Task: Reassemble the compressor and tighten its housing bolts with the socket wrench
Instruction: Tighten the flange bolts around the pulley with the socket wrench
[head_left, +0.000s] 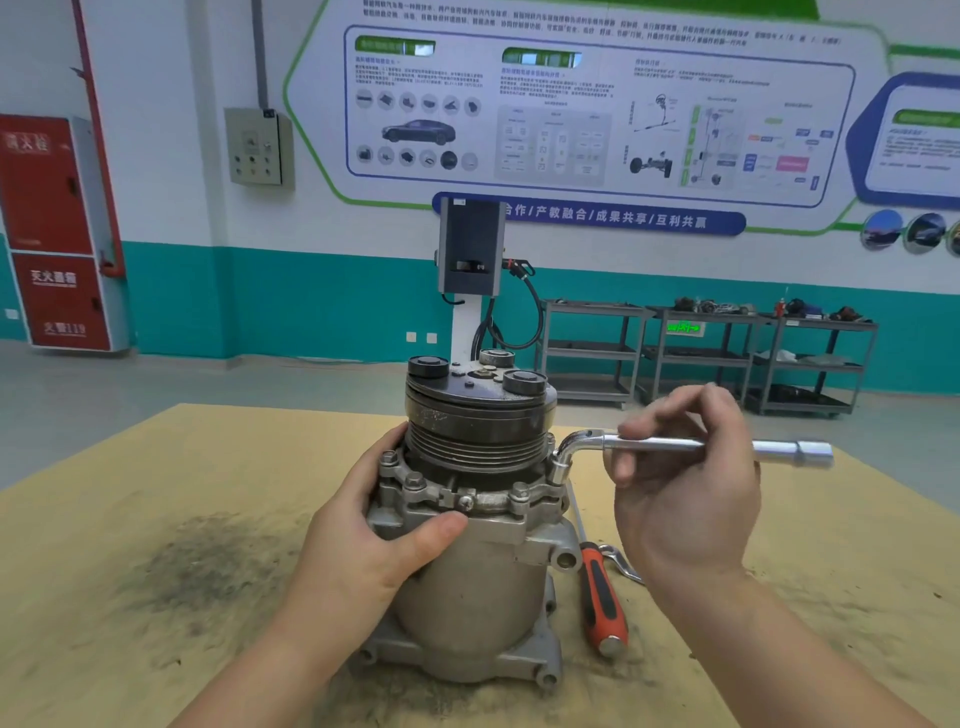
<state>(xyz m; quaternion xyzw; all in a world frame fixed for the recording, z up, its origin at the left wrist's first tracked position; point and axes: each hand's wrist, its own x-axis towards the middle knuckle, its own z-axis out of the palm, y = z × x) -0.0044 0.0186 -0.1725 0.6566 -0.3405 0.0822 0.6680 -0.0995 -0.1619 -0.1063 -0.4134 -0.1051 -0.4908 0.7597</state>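
Upright on the table, nearest the camera, stands the compressor, pulley end up. Left hand wraps its housing just below the bolts, thumb across the front, its grip curled round the body. Right hand pinches the wrench by its shaft, fingers curled over it; the bent socket end sits down on a bolt at the housing's right edge. Beside the compressor's right lies a screwdriver, a metal tool partly behind it.
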